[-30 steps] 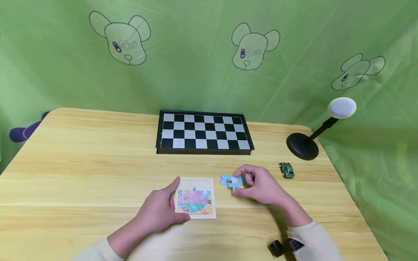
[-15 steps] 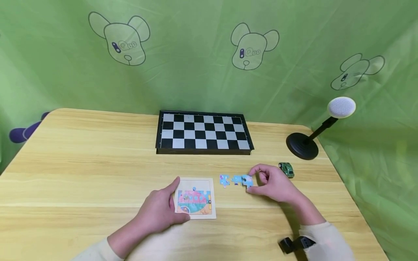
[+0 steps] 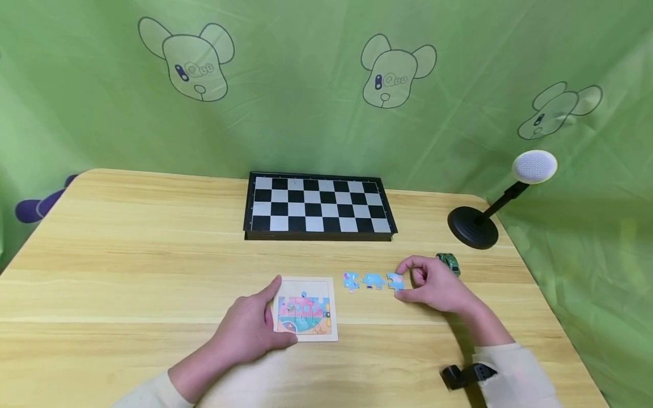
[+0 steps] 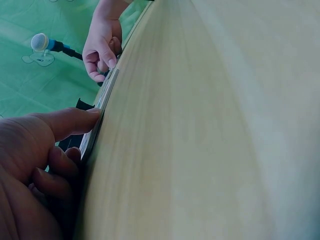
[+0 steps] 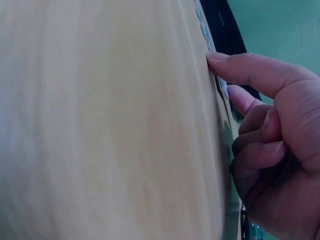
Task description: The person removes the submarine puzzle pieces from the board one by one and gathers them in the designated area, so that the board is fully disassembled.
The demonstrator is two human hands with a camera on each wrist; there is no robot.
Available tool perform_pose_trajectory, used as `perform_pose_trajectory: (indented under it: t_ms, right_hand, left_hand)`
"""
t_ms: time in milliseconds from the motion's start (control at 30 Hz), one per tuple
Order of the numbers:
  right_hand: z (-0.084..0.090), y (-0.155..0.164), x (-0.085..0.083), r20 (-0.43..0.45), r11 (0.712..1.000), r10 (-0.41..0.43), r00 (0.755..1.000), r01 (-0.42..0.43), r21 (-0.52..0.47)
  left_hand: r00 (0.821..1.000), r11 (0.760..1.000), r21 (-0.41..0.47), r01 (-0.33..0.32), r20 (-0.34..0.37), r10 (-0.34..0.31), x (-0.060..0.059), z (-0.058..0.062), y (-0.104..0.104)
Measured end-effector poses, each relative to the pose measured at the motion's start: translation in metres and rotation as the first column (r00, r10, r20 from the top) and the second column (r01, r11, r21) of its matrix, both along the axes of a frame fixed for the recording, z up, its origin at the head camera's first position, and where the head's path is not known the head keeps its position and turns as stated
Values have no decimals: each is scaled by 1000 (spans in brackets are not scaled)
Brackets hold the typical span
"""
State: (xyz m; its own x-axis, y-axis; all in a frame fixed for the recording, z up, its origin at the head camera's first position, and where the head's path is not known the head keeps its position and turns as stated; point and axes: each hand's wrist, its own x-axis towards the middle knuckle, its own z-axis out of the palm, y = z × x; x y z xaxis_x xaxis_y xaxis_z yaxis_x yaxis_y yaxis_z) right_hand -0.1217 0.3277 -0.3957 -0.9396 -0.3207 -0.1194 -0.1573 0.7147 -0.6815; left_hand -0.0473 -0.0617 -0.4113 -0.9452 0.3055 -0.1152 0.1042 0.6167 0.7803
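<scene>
Puzzle piece (image 3: 395, 281): lies on the table (image 3: 127, 249), third in a row right of the puzzle board (image 3: 306, 310). Right hand (image 3: 433, 286) pinches it, fingers curled. Left hand (image 3: 250, 328) rests flat on the board's left edge. Advice: keep the pieces spaced and face-up.

A light wooden worktop (image 3: 127, 243) with rounded corners fills the lower part of the head view. Behind it and on the right side hangs a green cloth backdrop (image 3: 306, 113), a little wrinkled, printed with outlined cartoon bear heads (image 3: 391, 71). The light is soft and even, and shadows on the wood are weak.
</scene>
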Motion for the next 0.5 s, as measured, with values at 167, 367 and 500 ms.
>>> perform_pose_trajectory:
  t_ms: [167, 367, 500]
  right_hand:
    - [1, 2, -1, 27, 1000, 0, 1000, 1, -2]
    - [1, 0, 0, 25, 999, -2, 1000, 3, -38]
    - [-3, -11, 1, -17, 997, 18, 1000, -19, -71]
  left_hand:
    - [1000, 1000, 3, -3, 11, 3, -1, 0, -1]
    - [1000, 1000, 14, -2, 28, 2, -1, 1, -1]
    - [1000, 1000, 16, -2, 30, 2, -1, 1, -1]
